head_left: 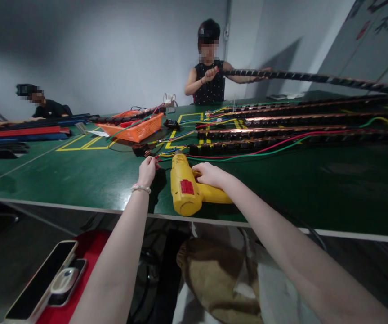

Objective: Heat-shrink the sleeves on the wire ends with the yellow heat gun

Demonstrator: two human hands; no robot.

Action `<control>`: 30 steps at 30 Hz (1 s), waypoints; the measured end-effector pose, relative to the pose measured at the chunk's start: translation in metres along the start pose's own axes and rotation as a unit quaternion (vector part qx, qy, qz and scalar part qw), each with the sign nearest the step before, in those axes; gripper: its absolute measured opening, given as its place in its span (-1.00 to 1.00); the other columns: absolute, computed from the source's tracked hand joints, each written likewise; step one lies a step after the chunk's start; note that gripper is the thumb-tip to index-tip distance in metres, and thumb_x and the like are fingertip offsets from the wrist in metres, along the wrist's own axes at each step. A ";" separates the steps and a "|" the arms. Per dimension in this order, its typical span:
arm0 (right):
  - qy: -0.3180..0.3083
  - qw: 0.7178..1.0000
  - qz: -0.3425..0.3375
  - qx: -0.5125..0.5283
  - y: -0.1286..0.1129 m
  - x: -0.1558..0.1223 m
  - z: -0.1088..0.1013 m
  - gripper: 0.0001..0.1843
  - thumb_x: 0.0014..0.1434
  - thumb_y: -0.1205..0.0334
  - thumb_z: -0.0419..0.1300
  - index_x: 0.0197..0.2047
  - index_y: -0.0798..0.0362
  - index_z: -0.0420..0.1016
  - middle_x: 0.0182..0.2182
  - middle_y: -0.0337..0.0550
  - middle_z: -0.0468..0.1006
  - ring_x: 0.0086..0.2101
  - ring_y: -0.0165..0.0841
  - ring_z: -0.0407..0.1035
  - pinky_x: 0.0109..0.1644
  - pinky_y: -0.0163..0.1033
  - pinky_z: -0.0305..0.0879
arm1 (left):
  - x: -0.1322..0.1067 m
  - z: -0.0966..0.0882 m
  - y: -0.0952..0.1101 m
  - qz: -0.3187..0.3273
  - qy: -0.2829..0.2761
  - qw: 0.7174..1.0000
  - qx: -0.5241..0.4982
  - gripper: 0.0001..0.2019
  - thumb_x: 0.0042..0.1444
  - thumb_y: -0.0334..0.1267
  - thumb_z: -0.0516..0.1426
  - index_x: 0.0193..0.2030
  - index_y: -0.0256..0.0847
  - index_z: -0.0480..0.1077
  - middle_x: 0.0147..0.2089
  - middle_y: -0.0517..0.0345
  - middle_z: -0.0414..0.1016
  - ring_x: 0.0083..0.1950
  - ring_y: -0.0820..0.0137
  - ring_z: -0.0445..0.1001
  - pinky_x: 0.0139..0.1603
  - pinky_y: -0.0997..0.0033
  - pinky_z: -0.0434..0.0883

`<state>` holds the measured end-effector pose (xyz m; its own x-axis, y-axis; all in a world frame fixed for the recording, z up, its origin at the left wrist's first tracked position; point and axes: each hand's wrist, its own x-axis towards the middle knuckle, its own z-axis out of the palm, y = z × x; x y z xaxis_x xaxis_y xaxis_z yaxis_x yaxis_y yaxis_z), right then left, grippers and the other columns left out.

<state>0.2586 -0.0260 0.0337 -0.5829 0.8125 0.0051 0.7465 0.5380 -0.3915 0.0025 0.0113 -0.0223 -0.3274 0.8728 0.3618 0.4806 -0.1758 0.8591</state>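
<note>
My right hand [210, 174] is closed on a yellow heat gun [179, 173], fingers curled where its handle meets the body. The gun's dark nozzle points away from me, toward a bundle of thin wires [171, 155]. Left of the nozzle, my left hand [148, 170] is pinched closed on the red and green wire ends, just above the green table [113, 175]. Those wires run right along a long black strip [241, 146] with copper edges. A small dark connector piece [141, 150] lies just beyond my left hand.
Several more black strips [281, 120] lie at the right. An orange basket [140, 130] holding parts stands behind. Opposite, a person [209, 81] lifts a long strip [332, 81]; another person [50, 108] sits far left near red and blue bars [25, 133]. Phones [42, 279] rest below left.
</note>
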 end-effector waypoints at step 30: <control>-0.032 0.997 -0.067 0.013 -0.001 0.015 0.006 -0.73 0.05 0.24 0.15 -0.14 -0.01 0.48 -0.11 -0.12 0.53 -0.15 -0.23 0.43 -0.31 -0.34 0.19 | -0.009 -0.005 0.013 -0.034 -0.002 0.999 -0.017 -0.80 0.07 -0.21 -0.04 -0.52 -0.20 0.23 -0.58 0.27 0.30 -0.49 0.47 0.30 -0.40 0.49 0.23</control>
<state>0.2469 -0.0158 0.0285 -0.6964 0.7176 0.0014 0.6528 0.6343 -0.4142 0.0079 -0.0009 -0.0123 -0.3545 0.8851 0.3015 0.4291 -0.1325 0.8935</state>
